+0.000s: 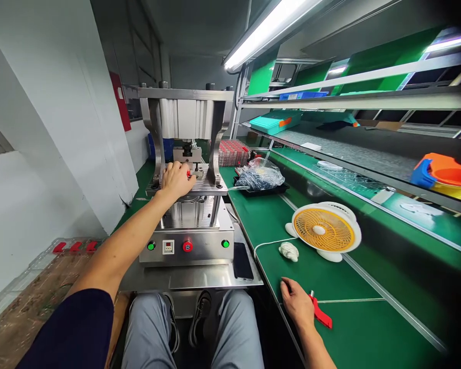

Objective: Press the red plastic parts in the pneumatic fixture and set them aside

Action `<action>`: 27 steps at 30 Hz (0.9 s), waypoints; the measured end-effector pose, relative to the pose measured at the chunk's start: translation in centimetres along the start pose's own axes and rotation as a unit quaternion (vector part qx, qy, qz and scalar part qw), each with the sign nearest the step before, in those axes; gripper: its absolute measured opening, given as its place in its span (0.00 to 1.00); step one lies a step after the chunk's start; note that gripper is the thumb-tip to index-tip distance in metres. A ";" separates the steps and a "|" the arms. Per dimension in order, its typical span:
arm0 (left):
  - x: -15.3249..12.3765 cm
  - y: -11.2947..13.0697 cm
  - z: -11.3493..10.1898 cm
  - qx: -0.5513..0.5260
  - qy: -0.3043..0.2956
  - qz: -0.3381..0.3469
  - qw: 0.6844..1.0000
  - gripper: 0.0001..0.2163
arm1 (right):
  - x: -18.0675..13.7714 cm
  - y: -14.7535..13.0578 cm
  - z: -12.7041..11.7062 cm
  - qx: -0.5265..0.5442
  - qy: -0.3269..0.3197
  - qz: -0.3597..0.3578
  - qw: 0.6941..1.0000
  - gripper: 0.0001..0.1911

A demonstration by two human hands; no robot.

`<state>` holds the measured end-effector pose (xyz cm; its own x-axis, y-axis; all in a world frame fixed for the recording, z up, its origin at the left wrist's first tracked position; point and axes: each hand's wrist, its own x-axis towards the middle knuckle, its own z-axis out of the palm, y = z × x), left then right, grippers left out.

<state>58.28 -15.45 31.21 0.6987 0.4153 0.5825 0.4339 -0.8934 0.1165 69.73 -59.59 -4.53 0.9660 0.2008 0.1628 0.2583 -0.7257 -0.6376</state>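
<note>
My left hand (175, 180) reaches into a metal bench press (186, 246), its fingers closed around a small red part (188, 173) at the fixture below the press head (187, 148). Most of that part is hidden behind the fingers. On the green bench, my right hand (296, 302) rests near the edge, loosely bent, with a gap between thumb and forefinger and nothing visible in it. Right beside it lies a red lever-like piece (322, 313) with a metal tip.
A yellow and white fan (322, 229) stands on the bench by a white crumpled bundle (289, 251). Farther back are a plastic-wrapped bag (262, 174) and stacked trays of red parts (230, 152). A phone (242, 261) lies right of the press. Clear trays (34, 287) are at left.
</note>
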 end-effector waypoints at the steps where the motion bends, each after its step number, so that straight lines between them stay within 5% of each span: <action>1: 0.1 0.1 -0.1 0.001 -0.002 -0.003 1.000 0.13 | 0.0 0.0 0.0 0.000 0.000 0.002 1.000 0.29; 18: -1.2 0.8 -3.7 0.005 -0.065 -0.015 0.998 0.07 | -0.2 0.0 0.1 -0.002 -0.001 -0.012 1.000 0.27; 27: -9.7 -4.3 -6.5 -0.209 -0.009 0.093 0.973 0.21 | 0.1 0.8 0.3 -0.033 -0.008 -0.017 0.999 0.29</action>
<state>45.89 -16.73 30.27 0.7545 0.2401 0.6108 0.0328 -0.9433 0.3303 70.00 -59.94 -5.25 0.9562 0.2374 0.1711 0.2926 -0.7598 -0.5807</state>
